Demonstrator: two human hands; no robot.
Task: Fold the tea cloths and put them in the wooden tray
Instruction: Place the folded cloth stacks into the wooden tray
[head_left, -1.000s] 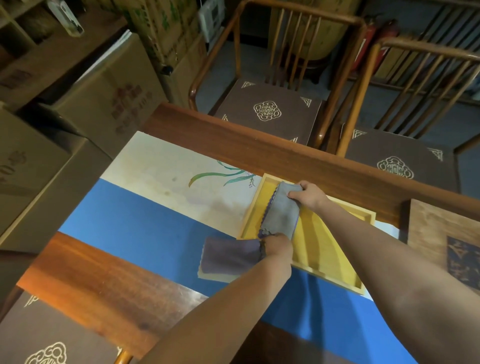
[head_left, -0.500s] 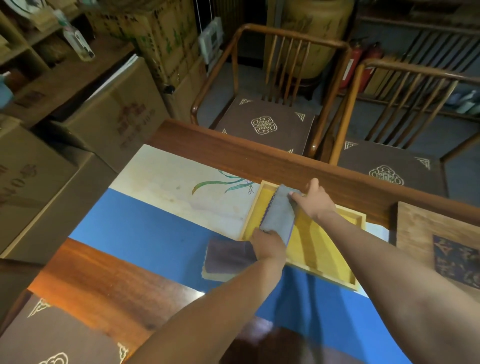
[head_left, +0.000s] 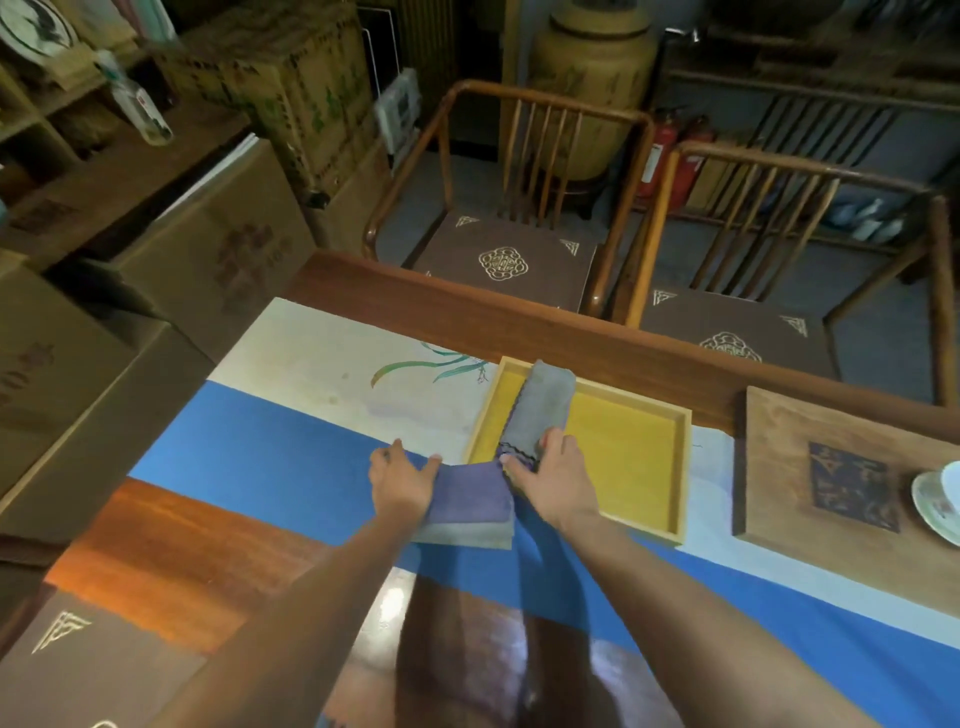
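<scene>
Both hands rest flat on the purple tea cloth (head_left: 470, 499) beside the wooden tray (head_left: 684, 467). The left hand (head_left: 402, 480) presses its left edge, the right hand (head_left: 550, 475) its right; the grey tea cloth (head_left: 540, 405) lies inside the tray.

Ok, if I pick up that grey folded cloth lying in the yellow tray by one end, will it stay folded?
Probably not. The grey cloth looks like thin soft fabric, so it would likely droop and unfold. It seems light, and its far end already rides up over the tray rim, so it may drag. Supporting both ends looks safer.
</scene>
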